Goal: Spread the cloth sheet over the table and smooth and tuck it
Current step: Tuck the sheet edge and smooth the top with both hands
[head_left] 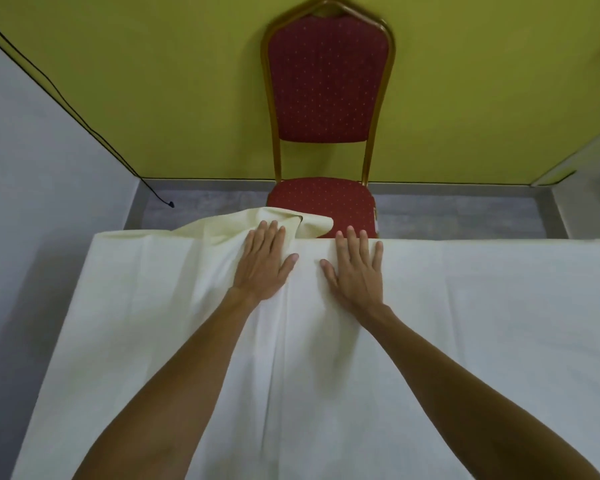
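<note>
A cream-white cloth sheet covers the table from the near edge to the far edge. Both arms reach across it. My left hand lies flat, fingers apart, on a raised, bunched fold of the sheet at the far edge, left of centre. My right hand presses flat on the sheet beside it, its fingertips at the table's far edge. Long creases run down the cloth between my forearms. The table itself is hidden under the sheet.
A red upholstered chair with a gold frame stands against the yellow wall just beyond the far edge, its seat touched by the bunched fold. A black cable runs down the left wall to the grey floor.
</note>
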The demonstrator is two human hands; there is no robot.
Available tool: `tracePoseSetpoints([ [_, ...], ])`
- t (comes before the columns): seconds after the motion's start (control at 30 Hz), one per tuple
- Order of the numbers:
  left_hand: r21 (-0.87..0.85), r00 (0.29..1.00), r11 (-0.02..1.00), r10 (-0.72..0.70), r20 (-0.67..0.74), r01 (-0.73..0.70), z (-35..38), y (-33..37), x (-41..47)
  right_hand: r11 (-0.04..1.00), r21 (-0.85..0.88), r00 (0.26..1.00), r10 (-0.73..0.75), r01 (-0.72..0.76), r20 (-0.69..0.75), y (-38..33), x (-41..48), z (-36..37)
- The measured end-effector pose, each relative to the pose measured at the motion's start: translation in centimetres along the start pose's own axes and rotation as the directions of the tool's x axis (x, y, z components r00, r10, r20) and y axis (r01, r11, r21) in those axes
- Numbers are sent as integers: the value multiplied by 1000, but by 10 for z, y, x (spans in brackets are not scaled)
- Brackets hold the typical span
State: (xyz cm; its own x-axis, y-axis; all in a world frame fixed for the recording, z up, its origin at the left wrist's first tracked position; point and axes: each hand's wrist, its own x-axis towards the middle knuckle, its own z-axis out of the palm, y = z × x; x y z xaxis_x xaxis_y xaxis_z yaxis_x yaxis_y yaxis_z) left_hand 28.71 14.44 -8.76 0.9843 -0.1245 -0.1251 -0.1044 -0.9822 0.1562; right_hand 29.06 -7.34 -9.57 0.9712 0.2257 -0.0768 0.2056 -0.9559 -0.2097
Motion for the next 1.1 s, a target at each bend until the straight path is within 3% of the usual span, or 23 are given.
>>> tracePoseSetpoints([
  [0.47, 35, 971, 973, -224, -82, 227, -2, -79, -9, 999, -36, 999, 1, -2, -35, 2, 0, 6],
  [0.67, -15, 996, 996, -87, -16, 87, -23, -58, -38, 1000, 17, 1000, 16, -16, 1, -11, -18, 0],
  [0.93, -20, 1000, 999, -31, 2, 31, 5, -38, -203, 994, 104, 999, -26, 21, 46, -98, -170, 23],
  [1.1, -25, 999, 999, -33, -5, 33, 24, -57, -259, 997, 58, 998, 45, -47, 34, -130, -223, 44],
])
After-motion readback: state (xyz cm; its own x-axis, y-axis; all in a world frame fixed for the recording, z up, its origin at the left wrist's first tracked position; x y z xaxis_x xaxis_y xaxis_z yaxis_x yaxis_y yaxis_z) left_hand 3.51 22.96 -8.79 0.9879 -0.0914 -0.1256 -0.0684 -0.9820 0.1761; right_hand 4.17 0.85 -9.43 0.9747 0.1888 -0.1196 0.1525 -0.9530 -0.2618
